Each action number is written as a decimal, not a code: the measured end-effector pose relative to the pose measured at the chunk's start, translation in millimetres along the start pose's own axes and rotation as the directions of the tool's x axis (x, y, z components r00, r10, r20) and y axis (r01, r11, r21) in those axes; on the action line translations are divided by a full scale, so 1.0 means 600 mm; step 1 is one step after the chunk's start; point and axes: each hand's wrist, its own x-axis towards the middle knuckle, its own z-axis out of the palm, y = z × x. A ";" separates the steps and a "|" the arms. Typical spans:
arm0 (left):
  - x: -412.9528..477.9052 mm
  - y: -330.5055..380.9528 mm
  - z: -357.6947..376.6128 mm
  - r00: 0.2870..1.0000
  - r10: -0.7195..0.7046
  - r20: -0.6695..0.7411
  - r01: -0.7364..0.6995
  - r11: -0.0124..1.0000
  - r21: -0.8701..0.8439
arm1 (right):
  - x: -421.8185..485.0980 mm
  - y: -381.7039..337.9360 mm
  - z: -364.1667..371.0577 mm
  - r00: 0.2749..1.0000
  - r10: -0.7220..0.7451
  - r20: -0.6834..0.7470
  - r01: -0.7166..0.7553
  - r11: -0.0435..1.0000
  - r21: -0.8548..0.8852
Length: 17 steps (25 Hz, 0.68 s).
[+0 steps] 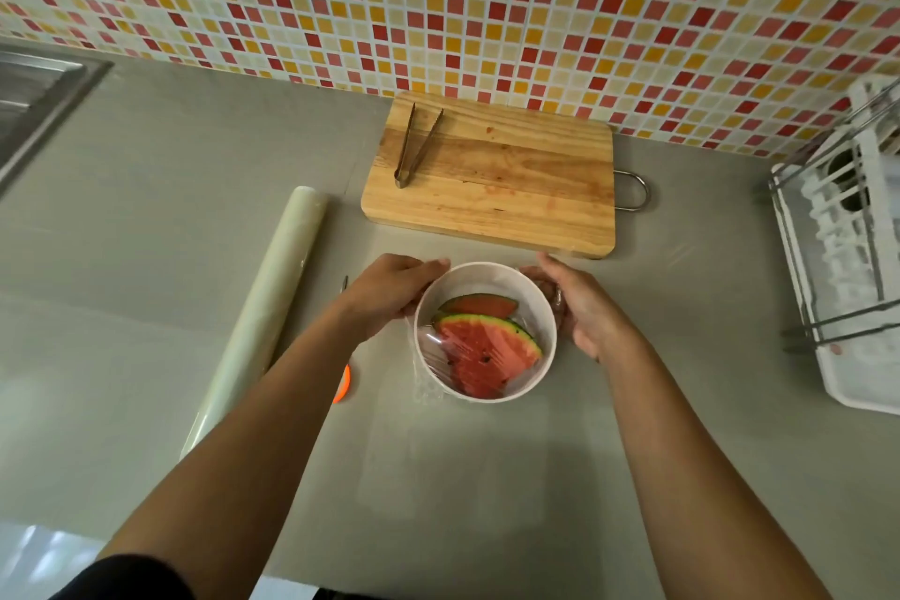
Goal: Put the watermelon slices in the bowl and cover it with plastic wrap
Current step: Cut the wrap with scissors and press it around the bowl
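Observation:
A white bowl (487,275) stands on the grey counter in front of me. Two watermelon slices lie inside it: a large one (487,353) at the front and a smaller one (479,306) behind it. Clear plastic wrap (433,346) is stretched over the bowl's mouth and hangs crumpled down its left side. My left hand (389,292) cups the bowl's left side, pressing the wrap against it. My right hand (582,305) cups the right side the same way. Both hands touch the bowl's outer wall.
A roll of plastic wrap (265,307) lies to the left. Behind the bowl sits a wooden cutting board (511,175) with metal tongs (414,144) on it. A white dish rack (847,249) stands at the right, a sink (34,97) at far left. An orange object (343,382) peeks out under my left forearm.

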 end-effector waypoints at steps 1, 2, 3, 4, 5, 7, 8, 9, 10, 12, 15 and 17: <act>0.000 0.000 -0.001 0.999 0.053 -0.003 -0.053 0.997 0.059 | 0.000 -0.001 0.002 0.999 -0.016 -0.034 0.015 0.999 -0.041; 0.001 -0.002 -0.003 0.995 0.095 -0.020 -0.093 0.993 0.075 | 0.000 0.000 0.005 0.997 -0.036 -0.067 0.032 0.998 -0.049; 0.000 -0.005 -0.004 0.990 0.132 -0.043 -0.128 0.988 0.081 | 0.001 0.001 0.008 0.995 -0.050 -0.090 0.048 0.999 -0.022; 0.001 -0.008 -0.002 0.983 0.168 -0.072 -0.161 0.982 0.095 | 0.001 0.002 0.011 0.992 -0.057 -0.110 0.060 0.998 0.023; 0.002 -0.013 0.000 0.973 0.204 -0.105 -0.191 0.974 0.120 | 0.000 0.002 0.014 0.990 -0.060 -0.129 0.069 0.995 0.066; 0.005 -0.021 0.005 0.944 0.283 -0.173 -0.250 0.950 0.189 | 0.000 0.004 0.022 0.984 -0.056 -0.167 0.077 0.990 0.119; 0.005 -0.023 0.006 0.930 0.312 -0.194 -0.272 0.940 0.206 | 0.001 0.005 0.026 0.981 -0.058 -0.187 0.084 0.987 0.135; 0.005 -0.023 0.007 0.924 0.324 -0.204 -0.283 0.937 0.204 | 0.001 0.006 0.031 0.976 -0.061 -0.211 0.093 0.985 0.146; 0.006 -0.022 0.007 0.923 0.325 -0.206 -0.285 0.937 0.203 | 0.001 0.007 0.035 0.969 -0.068 -0.239 0.106 0.983 0.150; 0.007 -0.020 0.008 0.926 0.318 -0.202 -0.278 0.939 0.204 | -0.002 0.010 0.040 0.945 -0.120 -0.305 0.163 0.979 0.122; 0.010 -0.023 0.015 0.928 0.307 -0.210 -0.276 0.947 0.164 | -0.009 0.011 0.044 0.908 -0.192 -0.373 0.243 0.965 0.094; 0.010 -0.024 0.019 0.941 0.273 -0.203 -0.259 0.962 0.092 | -0.009 0.013 0.043 0.906 -0.186 -0.380 0.244 0.963 0.112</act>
